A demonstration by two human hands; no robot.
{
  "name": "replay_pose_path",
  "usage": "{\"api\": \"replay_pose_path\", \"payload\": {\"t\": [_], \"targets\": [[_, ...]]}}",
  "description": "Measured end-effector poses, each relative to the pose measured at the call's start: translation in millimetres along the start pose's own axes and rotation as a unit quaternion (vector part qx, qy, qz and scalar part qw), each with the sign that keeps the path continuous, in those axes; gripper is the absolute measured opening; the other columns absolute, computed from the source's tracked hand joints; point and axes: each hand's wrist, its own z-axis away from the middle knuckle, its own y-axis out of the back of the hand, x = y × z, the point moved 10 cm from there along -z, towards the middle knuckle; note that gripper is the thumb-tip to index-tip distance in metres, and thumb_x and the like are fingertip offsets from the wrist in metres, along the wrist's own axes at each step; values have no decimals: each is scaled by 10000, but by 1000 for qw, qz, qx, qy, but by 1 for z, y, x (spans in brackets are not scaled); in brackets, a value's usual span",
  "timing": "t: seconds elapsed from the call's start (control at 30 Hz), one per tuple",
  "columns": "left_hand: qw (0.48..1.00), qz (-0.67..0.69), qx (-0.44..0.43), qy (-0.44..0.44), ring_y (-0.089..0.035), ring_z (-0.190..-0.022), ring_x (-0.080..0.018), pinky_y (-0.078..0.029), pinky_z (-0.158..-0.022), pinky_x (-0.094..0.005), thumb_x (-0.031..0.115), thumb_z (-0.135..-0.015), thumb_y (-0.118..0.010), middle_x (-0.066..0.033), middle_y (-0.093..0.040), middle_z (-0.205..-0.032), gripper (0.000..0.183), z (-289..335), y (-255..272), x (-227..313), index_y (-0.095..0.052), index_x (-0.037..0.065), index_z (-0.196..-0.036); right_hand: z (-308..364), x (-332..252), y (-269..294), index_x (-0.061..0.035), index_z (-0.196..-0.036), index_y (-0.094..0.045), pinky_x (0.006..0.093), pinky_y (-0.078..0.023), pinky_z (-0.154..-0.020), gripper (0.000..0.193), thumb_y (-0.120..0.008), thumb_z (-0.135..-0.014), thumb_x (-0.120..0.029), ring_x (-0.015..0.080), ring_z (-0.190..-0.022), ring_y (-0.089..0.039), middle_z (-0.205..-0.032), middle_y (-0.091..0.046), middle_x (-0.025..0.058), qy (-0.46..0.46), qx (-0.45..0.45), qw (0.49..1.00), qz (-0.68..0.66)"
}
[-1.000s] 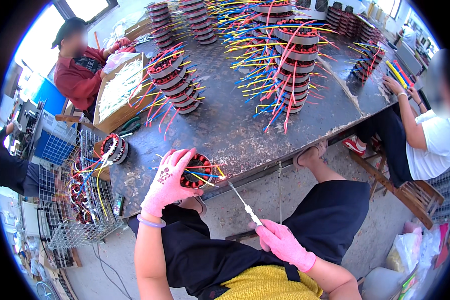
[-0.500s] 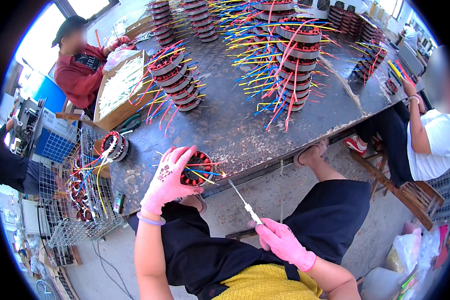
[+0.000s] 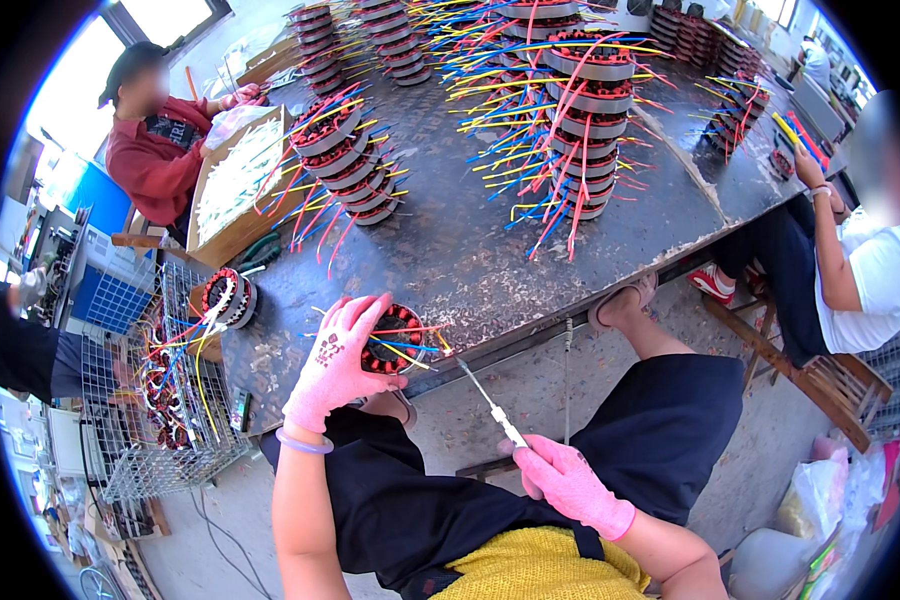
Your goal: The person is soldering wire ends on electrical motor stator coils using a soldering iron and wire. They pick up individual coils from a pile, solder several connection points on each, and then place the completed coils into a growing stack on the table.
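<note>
My left hand (image 3: 343, 350), in a pink glove, is closed round the side of a motor stator (image 3: 398, 330) at the table's near edge. The stator has a grey ring, red inner parts and yellow, blue and red lead wires that stick out to the right. In my right hand (image 3: 570, 482), also pink-gloved, is a white-handled tool (image 3: 500, 412) with a slim metal shaft; its exact kind is unclear. The shaft slants up and left, its end close to the wire tips, where a small orange glow shows. Whether it touches a wire is too small to tell.
Stacks of wired stators (image 3: 585, 130) stand across the dark table (image 3: 440, 245). A lone stator (image 3: 230, 298) sits left, beside a wire basket (image 3: 170, 440) of wired parts. A box of white strips (image 3: 240, 175) lies by a co-worker in red; another person sits right.
The bright spark at the wire ends has shrunk to a small orange glow. Both my hands keep nearly the same place. The co-worker's hand at right has dropped slightly.
</note>
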Motion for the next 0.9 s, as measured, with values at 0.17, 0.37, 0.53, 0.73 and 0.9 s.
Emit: {"api": "replay_pose_path", "payload": {"t": [0.17, 0.37, 0.53, 0.73, 0.9], "targets": [[1000, -4, 0, 2, -415, -1319, -391, -344, -1120, -467, 244, -503, -909, -172, -479, -1385, 1049, 0, 0, 0, -451, 59, -1427, -2, 9, -1, 10, -1214, -595, 270, -424, -573, 338, -474, -1036, -251, 77, -596, -493, -660, -509, 6, 6, -6, 1000, -26], [1000, -2, -2, 6, -420, -1316, -390, -345, -1119, -467, 252, -507, -909, -175, -482, -1381, 1044, 0, -1, 0, -452, 57, -1426, -2, 5, -2, 10, -1213, -592, 271, -418, -570, 346, -474, -1040, -266, 77, -596, -478, -659, -502, 6, 12, -10, 1000, -20], [1000, -3, -1, 3, -426, -1311, -389, -347, -1117, -466, 245, -505, -908, -176, -482, -1381, 1047, 0, -1, 0, -450, 55, -1426, -2, 4, -1, 7, -1214, -591, 271, -413, -570, 347, -480, -1037, -270, 76, -596, -475, -659, -501, 6, 5, -9, 1000, -10], [1000, 2, 4, 4, -428, -1310, -388, -348, -1116, -466, 247, -503, -907, -175, -485, -1380, 1034, -1, 1, 0, -465, 59, -1419, -3, 9, -2, 5, -1221, -592, 271, -412, -568, 342, -483, -1033, -259, 77, -594, -473, -655, -496, 7, 10, -7, 999, -31], [1000, -3, 0, -11, -420, -1317, -389, -310, -1142, -479, 244, -509, -903, -153, -491, -1380, 1002, -1, 3, 3, -490, 84, -1408, -1, 5, 3, 3, -1211, -612, 270, -411, -570, 337, -476, -1031, -247, 77, -593, -475, -648, -494, 6, -8, 10, 1000, -28]]}}
